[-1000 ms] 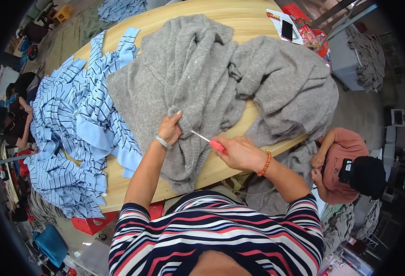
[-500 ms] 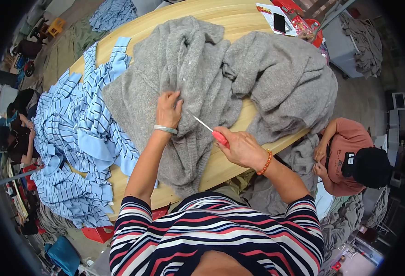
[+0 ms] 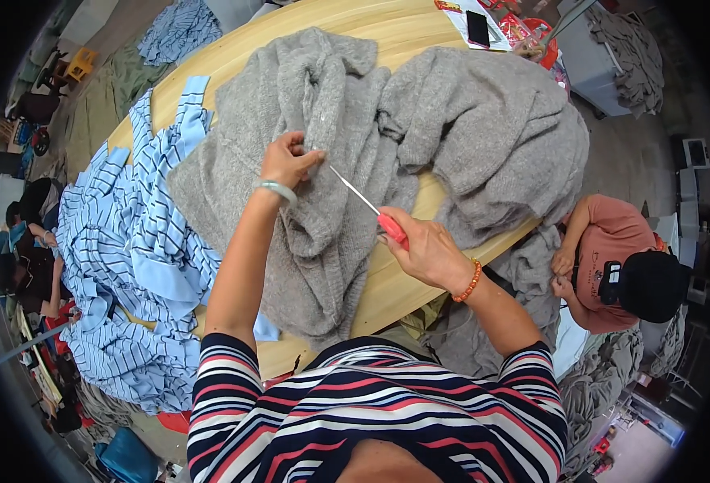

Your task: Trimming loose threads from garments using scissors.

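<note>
A grey knitted sweater [image 3: 246, 121] lies bunched in front of me on the table. Over its middle is my left hand [image 3: 288, 161], fingers curled and thumb pressed toward them; whatever they pinch is too small to make out. My right hand [image 3: 429, 251] grips a red-handled tool with a thin metal shaft [image 3: 393, 229]. Its shaft points up and left, the tip close to my left thumb, above the knit. Another grey knitted garment [image 3: 500, 121] is heaped to the right, touching the sweater.
Blue striped garments [image 3: 129, 233] pile up along the left of the wooden table [image 3: 419, 278]. At the far edge lies a phone [image 3: 477, 29] on paper, near red packages. A co-worker in a pink shirt [image 3: 612, 241] sits at the right beside more grey fabric.
My left hand has risen slightly off the knit and moved left and away from me. The tool in my right hand has shifted a little, its tip still beside the left hand.
</note>
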`<control>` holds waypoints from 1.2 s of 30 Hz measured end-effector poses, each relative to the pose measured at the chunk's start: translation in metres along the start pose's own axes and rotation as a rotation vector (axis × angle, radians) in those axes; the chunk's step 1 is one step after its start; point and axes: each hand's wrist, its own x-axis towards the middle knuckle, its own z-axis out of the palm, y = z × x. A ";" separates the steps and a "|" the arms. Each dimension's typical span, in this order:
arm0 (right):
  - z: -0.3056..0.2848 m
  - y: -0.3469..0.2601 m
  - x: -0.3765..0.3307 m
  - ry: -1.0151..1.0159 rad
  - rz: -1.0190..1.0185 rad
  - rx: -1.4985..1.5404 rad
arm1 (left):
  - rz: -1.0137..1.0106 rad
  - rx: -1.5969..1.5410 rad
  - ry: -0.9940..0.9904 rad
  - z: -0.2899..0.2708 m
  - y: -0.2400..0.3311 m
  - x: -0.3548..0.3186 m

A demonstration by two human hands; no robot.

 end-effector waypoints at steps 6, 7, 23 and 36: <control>-0.008 0.002 0.016 -0.104 0.124 -0.099 | -0.233 -0.155 -0.103 0.000 -0.024 0.006; -0.008 0.002 0.018 -0.116 0.115 -0.111 | -0.196 -0.176 -0.055 -0.001 -0.029 0.004; -0.012 0.019 0.035 -0.092 0.051 0.033 | -0.269 -0.381 -0.243 -0.012 -0.006 0.009; -0.018 0.033 0.060 -0.023 0.171 -0.072 | -0.356 -0.301 -0.090 0.022 -0.001 0.067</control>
